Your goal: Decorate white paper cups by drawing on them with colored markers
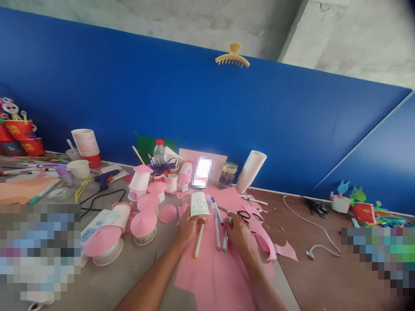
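Note:
My left hand (188,225) is closed round the base of a white paper cup (198,202) with green drawing on its side. A yellow-ended marker (199,244) lies just below those fingers. My right hand (238,231) has its fingers closed on a green-capped marker (225,239) over the pink paper (217,276). Beside it, between the two hands, lie blue and purple markers (217,231). Scissors (242,214) with dark handles rest just beyond my right hand.
Paper cups with pink cone tops (144,222) crowd the left. Behind stand a lit phone (201,172), a glass jar (228,174) and a leaning cup stack (252,172). A glue gun (105,178) trails its cord at left; a white cable (316,224) lies right.

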Demonstrator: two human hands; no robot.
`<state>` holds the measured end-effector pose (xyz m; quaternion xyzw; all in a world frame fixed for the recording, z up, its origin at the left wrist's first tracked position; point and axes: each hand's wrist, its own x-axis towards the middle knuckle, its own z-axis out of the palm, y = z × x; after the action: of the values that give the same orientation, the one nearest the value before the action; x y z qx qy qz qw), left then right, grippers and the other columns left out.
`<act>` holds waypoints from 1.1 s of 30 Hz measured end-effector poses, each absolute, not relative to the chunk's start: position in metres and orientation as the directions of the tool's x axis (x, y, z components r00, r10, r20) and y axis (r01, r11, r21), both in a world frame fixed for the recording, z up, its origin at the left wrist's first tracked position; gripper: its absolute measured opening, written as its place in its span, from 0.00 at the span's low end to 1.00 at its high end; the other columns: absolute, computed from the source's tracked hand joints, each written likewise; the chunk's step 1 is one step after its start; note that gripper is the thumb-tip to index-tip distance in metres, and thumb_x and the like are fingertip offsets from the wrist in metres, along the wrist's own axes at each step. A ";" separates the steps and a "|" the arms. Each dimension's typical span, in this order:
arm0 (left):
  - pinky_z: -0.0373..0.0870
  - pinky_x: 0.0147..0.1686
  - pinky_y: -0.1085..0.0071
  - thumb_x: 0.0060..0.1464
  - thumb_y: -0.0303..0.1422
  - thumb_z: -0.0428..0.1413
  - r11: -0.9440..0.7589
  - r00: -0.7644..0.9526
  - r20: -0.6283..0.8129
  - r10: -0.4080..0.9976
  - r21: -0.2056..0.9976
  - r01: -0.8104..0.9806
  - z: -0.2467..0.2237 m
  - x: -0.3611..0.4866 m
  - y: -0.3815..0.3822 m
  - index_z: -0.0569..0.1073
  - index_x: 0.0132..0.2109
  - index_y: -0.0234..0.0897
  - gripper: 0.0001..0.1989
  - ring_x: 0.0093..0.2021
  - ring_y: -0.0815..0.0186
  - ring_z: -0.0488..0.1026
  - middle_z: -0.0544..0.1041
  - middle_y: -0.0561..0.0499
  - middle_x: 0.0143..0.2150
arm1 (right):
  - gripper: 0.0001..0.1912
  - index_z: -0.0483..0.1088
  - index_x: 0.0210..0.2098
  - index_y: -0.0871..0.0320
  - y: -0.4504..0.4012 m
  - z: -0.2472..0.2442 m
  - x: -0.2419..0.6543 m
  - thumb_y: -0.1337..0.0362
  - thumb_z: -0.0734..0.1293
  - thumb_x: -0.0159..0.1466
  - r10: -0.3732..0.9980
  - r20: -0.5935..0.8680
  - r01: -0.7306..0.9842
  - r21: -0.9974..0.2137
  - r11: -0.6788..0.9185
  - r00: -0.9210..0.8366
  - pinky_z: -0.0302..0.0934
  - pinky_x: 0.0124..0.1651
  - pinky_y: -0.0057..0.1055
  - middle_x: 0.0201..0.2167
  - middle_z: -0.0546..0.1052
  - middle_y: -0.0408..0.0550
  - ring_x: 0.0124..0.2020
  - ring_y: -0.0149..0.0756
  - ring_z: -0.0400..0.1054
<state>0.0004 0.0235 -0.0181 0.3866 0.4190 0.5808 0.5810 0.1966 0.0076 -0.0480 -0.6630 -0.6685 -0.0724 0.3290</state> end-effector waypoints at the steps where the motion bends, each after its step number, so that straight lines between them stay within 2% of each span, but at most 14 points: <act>1: 0.76 0.33 0.64 0.43 0.31 0.60 0.023 -0.027 -0.035 0.999 0.938 -0.346 -0.018 0.001 0.023 0.74 0.37 0.37 0.11 0.28 0.61 0.78 0.82 0.48 0.33 | 0.16 0.76 0.44 0.57 0.007 -0.047 0.196 0.71 0.61 0.60 0.838 0.539 0.939 -0.326 0.110 0.089 0.64 0.39 0.37 0.34 0.82 0.53 0.36 0.46 0.76; 4: 0.76 0.34 0.63 0.43 0.31 0.60 0.030 -0.022 -0.040 0.999 0.939 -0.342 -0.017 0.001 0.022 0.74 0.37 0.38 0.11 0.28 0.61 0.78 0.81 0.49 0.33 | 0.16 0.76 0.43 0.56 0.006 -0.045 0.191 0.72 0.62 0.60 0.826 0.560 0.946 -0.299 0.127 0.066 0.62 0.41 0.38 0.37 0.82 0.52 0.40 0.47 0.75; 8: 0.77 0.32 0.63 0.42 0.33 0.61 0.013 -0.037 -0.027 0.999 0.944 -0.330 -0.018 0.000 0.023 0.74 0.38 0.36 0.13 0.28 0.61 0.78 0.81 0.48 0.33 | 0.12 0.77 0.39 0.56 0.005 -0.043 0.185 0.72 0.63 0.60 0.861 0.506 0.941 -0.311 0.131 0.047 0.60 0.41 0.37 0.33 0.81 0.51 0.38 0.46 0.74; 14: 0.77 0.33 0.63 0.42 0.35 0.61 0.010 -0.063 -0.031 0.998 0.951 -0.309 -0.024 0.001 0.025 0.72 0.39 0.35 0.15 0.28 0.61 0.79 0.81 0.47 0.35 | 0.15 0.76 0.45 0.56 0.002 -0.038 0.186 0.73 0.63 0.62 0.897 0.431 0.941 -0.334 0.056 0.099 0.57 0.45 0.37 0.42 0.80 0.53 0.47 0.48 0.71; 19: 0.77 0.32 0.64 0.41 0.34 0.61 0.004 -0.063 -0.026 0.998 0.944 -0.329 -0.024 0.003 0.026 0.73 0.38 0.35 0.14 0.27 0.61 0.79 0.81 0.47 0.35 | 0.13 0.77 0.43 0.55 0.001 -0.033 0.182 0.72 0.66 0.62 0.919 0.391 0.942 -0.325 0.080 0.057 0.56 0.47 0.37 0.43 0.80 0.51 0.47 0.48 0.67; 22: 0.77 0.31 0.65 0.42 0.34 0.59 0.016 -0.068 -0.042 0.997 0.939 -0.343 -0.025 0.003 0.027 0.72 0.38 0.35 0.13 0.28 0.61 0.79 0.81 0.48 0.34 | 0.13 0.78 0.43 0.54 0.000 -0.031 0.178 0.71 0.65 0.63 0.919 0.393 0.930 -0.344 0.130 0.017 0.55 0.49 0.37 0.39 0.80 0.50 0.45 0.46 0.68; 27: 0.75 0.33 0.65 0.47 0.31 0.55 -0.005 -0.064 -0.012 0.998 0.966 -0.258 -0.030 0.005 0.025 0.72 0.40 0.36 0.11 0.29 0.61 0.79 0.80 0.48 0.36 | 0.13 0.76 0.47 0.56 -0.005 -0.023 0.171 0.64 0.66 0.64 0.963 0.267 0.940 -0.321 0.120 -0.032 0.53 0.49 0.40 0.30 0.79 0.49 0.40 0.45 0.72; 29: 0.75 0.35 0.65 0.48 0.30 0.54 -0.038 -0.051 0.027 0.998 0.973 -0.226 -0.031 0.006 0.023 0.73 0.41 0.37 0.11 0.30 0.62 0.78 0.80 0.49 0.36 | 0.16 0.75 0.50 0.57 -0.008 -0.020 0.167 0.63 0.67 0.63 0.977 0.209 0.952 -0.284 0.112 -0.053 0.52 0.50 0.41 0.29 0.80 0.50 0.42 0.48 0.72; 33: 0.74 0.36 0.66 0.48 0.29 0.56 -0.078 -0.058 0.067 0.996 0.975 -0.209 -0.029 0.005 0.020 0.73 0.41 0.37 0.11 0.32 0.62 0.77 0.80 0.49 0.36 | 0.21 0.72 0.53 0.60 -0.010 -0.021 0.164 0.69 0.66 0.60 0.980 0.187 0.962 -0.246 0.119 -0.073 0.52 0.50 0.43 0.32 0.81 0.54 0.43 0.51 0.72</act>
<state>0.0051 0.0197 -0.0289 0.4491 0.4381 0.5808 0.5187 0.1635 -0.0100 -0.0213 -0.6631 -0.7321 0.0287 0.1535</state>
